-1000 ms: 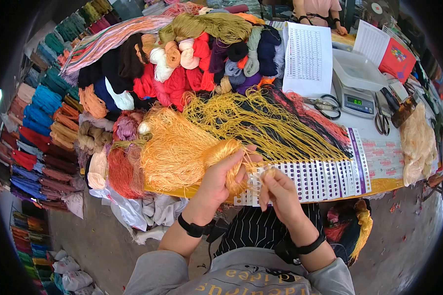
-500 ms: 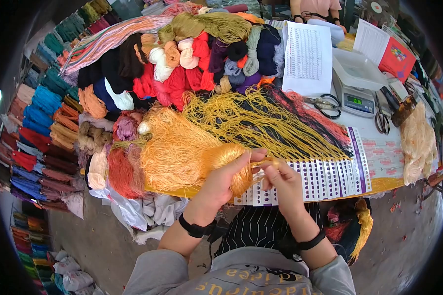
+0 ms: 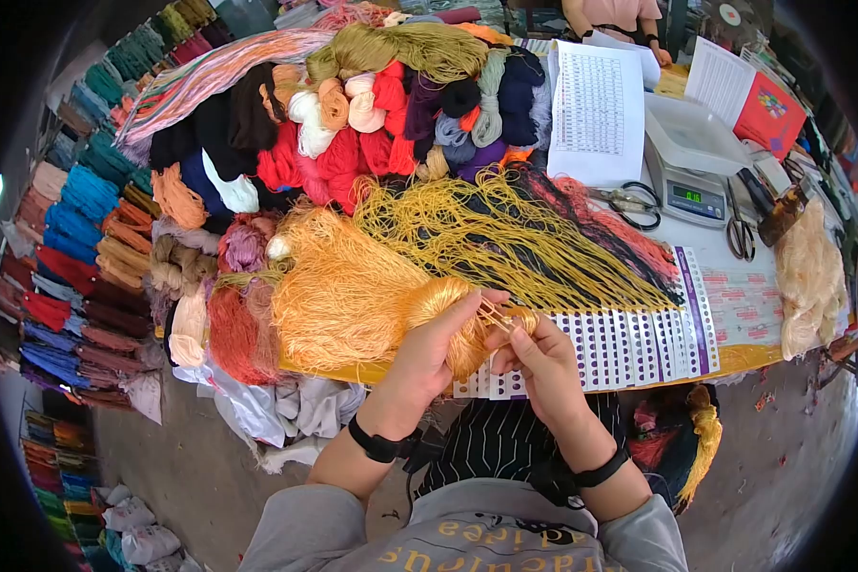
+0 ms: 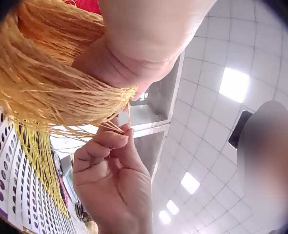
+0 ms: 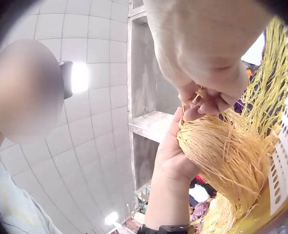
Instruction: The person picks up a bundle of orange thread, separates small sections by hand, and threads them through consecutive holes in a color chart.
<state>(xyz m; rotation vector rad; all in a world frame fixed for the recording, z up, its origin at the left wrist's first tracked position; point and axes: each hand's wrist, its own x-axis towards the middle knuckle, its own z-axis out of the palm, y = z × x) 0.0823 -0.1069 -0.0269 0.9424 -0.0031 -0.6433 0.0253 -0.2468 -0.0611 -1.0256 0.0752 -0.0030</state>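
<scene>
A thick hank of golden-orange thread (image 3: 348, 291) lies on the table and runs up to my left hand (image 3: 427, 351), which grips its gathered end. Fingers and thumb curl round the bundle. Just right of it, my right hand (image 3: 548, 367) pinches a few thin strands (image 4: 115, 127) drawn from that end, its fingertips close to the left hand. From the right wrist view, the loose tail of the hank (image 5: 227, 161) hangs below both hands.
White perforated cards (image 3: 610, 348) line the table's front edge under yellow-olive threads (image 3: 505, 238). Colourful skeins (image 3: 343, 157) pile up behind. Right of them are scissors (image 3: 636, 202), a digital scale (image 3: 684, 198) and printed sheets (image 3: 596, 114). Another person (image 3: 620, 14) is across the table.
My right hand has shifted slightly around the bundle's end, its fingers now closer together on the strands. The left hand keeps its grip, turned a little. Across the table, a paper has moved.
</scene>
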